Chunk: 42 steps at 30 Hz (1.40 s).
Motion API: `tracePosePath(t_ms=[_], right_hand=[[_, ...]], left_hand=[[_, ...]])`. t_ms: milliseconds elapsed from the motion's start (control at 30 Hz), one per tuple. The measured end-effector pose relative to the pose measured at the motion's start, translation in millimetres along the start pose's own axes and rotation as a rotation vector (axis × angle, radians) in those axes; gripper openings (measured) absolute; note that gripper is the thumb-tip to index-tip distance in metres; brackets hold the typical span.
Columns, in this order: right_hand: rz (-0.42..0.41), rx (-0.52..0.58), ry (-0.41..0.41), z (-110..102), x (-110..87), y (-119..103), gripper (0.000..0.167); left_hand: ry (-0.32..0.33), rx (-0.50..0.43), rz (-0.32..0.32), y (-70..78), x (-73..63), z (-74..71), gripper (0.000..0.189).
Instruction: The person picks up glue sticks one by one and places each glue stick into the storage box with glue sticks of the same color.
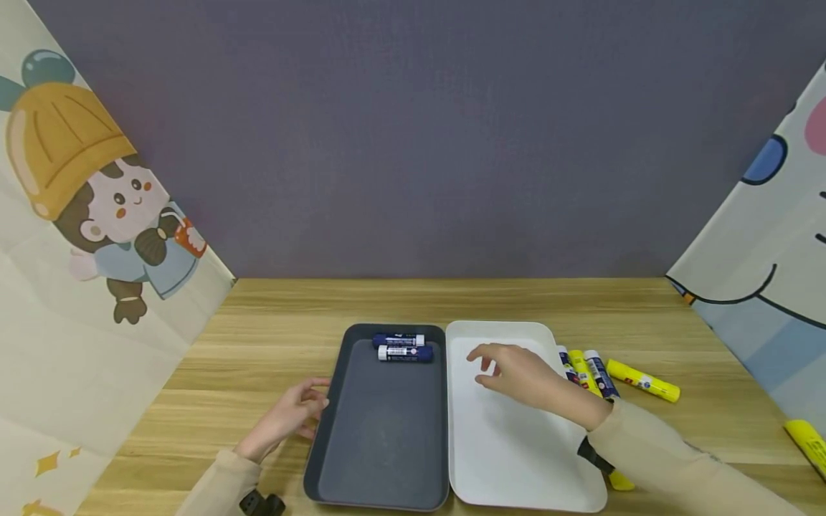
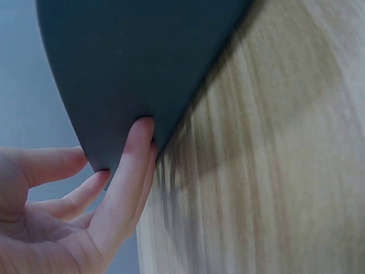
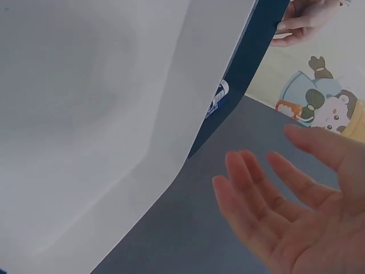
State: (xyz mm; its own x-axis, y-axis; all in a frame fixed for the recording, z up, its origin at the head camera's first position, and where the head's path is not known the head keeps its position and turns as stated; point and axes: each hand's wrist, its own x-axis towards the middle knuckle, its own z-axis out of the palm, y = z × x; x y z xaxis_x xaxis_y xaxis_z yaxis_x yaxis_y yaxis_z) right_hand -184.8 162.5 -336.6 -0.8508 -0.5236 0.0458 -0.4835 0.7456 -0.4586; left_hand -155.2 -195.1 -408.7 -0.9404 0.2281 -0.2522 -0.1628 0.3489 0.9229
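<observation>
A dark grey tray [image 1: 381, 430] lies beside a white tray [image 1: 510, 466]. Two dark blue glue sticks, one at the back [image 1: 398, 340] and one just in front [image 1: 405, 353], lie side by side near the grey tray's far end. At that tray's left side, my left hand [image 1: 290, 417] touches the wall; its relaxed fingers [image 2: 128, 160] rest against the outside, thumb at the rim. My right hand [image 1: 519, 374] hovers over the white tray with loosely bent fingers, nothing between them. The right wrist view shows its palm [image 3: 308, 234] bare.
Right of the white tray lie blue glue sticks [image 1: 600, 373] and yellow ones [image 1: 644, 380], partly hidden by the right arm. Another yellow tube [image 1: 806, 444] is at the far right edge. A grey wall [image 1: 452, 143] stands behind the wooden table [image 1: 277, 308].
</observation>
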Motion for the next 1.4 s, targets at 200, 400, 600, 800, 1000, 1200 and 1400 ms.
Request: tracePosePath(t_ms=[200, 400, 600, 800, 1000, 1200, 1400], right_hand=[[0.058, 0.042, 0.022, -4.7, -12.4, 12.5, 0.024], [0.09, 0.092, 0.037, -9.7, -25.1, 26.5, 0.024], [0.17, 0.13, 0.036, -12.6, -37.2, 37.4, 0.027], [0.218, 0.11, 0.068, -12.2, -49.5, 49.3, 0.028], [0.238, 0.089, 0.11, -12.1, -60.6, 62.4, 0.027], [0.292, 0.065, 0.148, -12.8, -75.1, 72.5, 0.029], [0.376, 0.054, 0.139, -11.6, -89.1, 83.4, 0.032]], left_hand=[[-0.001, -0.002, 0.006, -0.2, 0.5, -0.1, 0.043], [-0.001, -0.002, 0.011, -1.1, 1.8, -0.5, 0.043], [-0.01, -0.009, 0.018, -2.4, 3.0, -1.6, 0.043], [-0.017, -0.003, 0.015, -3.2, 4.2, -2.6, 0.044], [-0.015, -0.008, 0.007, -2.6, 4.1, -2.6, 0.043], [-0.015, -0.019, 0.005, 0.1, 1.9, -1.8, 0.043], [-0.008, -0.007, -0.001, -0.1, 2.4, -1.5, 0.042]])
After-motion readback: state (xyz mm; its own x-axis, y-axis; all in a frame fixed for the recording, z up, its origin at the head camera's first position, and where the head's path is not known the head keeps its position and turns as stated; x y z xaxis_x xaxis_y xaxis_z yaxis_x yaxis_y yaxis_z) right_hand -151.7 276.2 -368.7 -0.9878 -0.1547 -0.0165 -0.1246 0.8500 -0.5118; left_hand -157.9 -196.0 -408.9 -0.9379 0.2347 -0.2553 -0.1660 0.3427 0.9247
